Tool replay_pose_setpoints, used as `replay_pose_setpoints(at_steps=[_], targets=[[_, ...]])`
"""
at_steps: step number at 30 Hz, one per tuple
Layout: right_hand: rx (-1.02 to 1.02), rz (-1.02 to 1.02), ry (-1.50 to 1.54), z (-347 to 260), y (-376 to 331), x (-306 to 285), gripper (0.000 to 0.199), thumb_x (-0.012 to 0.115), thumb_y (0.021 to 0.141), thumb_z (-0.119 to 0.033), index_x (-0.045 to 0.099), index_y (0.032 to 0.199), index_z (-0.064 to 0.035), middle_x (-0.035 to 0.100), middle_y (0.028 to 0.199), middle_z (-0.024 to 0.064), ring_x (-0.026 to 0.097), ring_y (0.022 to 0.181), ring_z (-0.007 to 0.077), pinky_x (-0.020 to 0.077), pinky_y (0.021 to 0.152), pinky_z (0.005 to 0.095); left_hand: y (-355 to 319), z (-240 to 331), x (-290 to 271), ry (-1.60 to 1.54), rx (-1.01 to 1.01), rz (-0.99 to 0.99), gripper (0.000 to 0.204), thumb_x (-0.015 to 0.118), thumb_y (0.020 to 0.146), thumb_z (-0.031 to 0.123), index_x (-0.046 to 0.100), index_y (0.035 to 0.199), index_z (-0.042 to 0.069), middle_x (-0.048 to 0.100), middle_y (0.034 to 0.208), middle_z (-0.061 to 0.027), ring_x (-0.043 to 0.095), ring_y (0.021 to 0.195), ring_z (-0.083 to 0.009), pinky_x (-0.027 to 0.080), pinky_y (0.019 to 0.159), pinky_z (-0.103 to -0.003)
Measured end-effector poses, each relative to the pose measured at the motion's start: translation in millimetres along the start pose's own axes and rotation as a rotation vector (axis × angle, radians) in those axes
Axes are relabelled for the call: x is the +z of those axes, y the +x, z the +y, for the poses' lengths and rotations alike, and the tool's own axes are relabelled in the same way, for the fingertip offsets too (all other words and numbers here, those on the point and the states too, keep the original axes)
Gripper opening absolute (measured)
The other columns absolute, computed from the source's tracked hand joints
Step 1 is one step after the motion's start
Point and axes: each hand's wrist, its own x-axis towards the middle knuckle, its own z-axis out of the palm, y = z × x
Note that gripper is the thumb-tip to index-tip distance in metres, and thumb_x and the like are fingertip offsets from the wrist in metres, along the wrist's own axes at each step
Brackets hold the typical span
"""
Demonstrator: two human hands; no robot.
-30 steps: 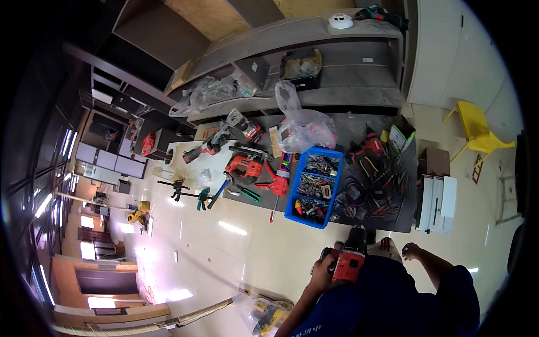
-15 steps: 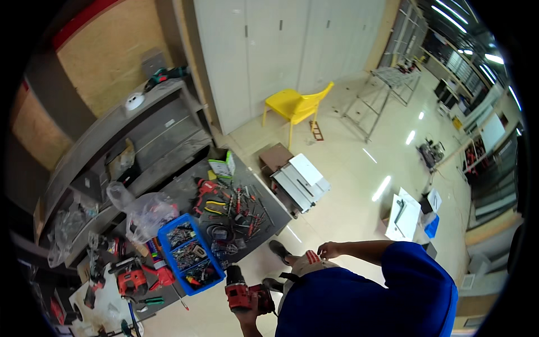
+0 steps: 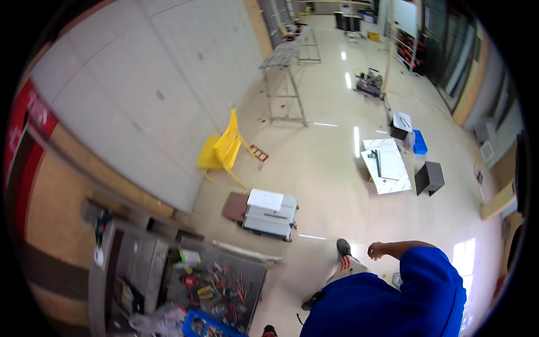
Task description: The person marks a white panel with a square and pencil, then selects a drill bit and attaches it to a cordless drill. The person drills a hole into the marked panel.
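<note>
My right hand [image 3: 376, 251] hangs over the floor beside my lower leg. Its fingers are curled in, and nothing shows in them. Only the dark and red front end of a cordless drill [image 3: 270, 331] shows at the lower edge; my left hand is out of the picture. To the left of the drill stands the dark workbench [image 3: 254, 292]. On it lie a blue parts tray [image 3: 193, 321], partly cut off, yellow-handled pliers [image 3: 205, 292], a red power tool [image 3: 190, 280] and several loose bits and hand tools.
A table saw [image 3: 270, 220] with a white panel on it stands beyond the bench. A yellow chair [image 3: 220, 150] is near the grey cabinets [image 3: 140, 84]. Ahead are a white-topped low table [image 3: 401, 182], a dark box [image 3: 430, 178], a blue bin [image 3: 419, 142] and a metal trestle [image 3: 286, 92].
My view has swung right, toward the open floor. The bench has shifted to the lower left, and the left hand that held the drill has left the picture. My right hand is now off my leg.
</note>
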Motion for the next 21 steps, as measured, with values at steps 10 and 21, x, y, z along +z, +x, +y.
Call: replay_pose_setpoints(at_steps=[10,21], targets=[[-0.024,0.129,0.534,153,44,-101,0.029,0.059,0.085,-0.011,0.065,0.114,-0.0068,0.073,0.094,0.0114,0.072,0.073,0.023,0.0581,0.058,0.036,63,226,260,-0.071,0.221,-0.331,0.028,0.068,0.083,0.0,0.053,0.107,0.003,0.064,0.082,-0.0074,0.066,0.068,-0.0194,0.055,0.064,-0.031],[0.031,0.382,0.797,146,45,-258,0.028,0.056,0.086,-0.006,0.062,0.112,0.0019,0.073,0.091,0.0153,0.072,0.069,0.0252,0.058,0.055,0.0353,140,344,378,0.481,0.458,-0.47,0.027,0.077,0.08,0.016,0.064,0.099,0.002,0.07,0.084,-0.0078,0.068,0.072,-0.0173,0.055,0.07,-0.031]])
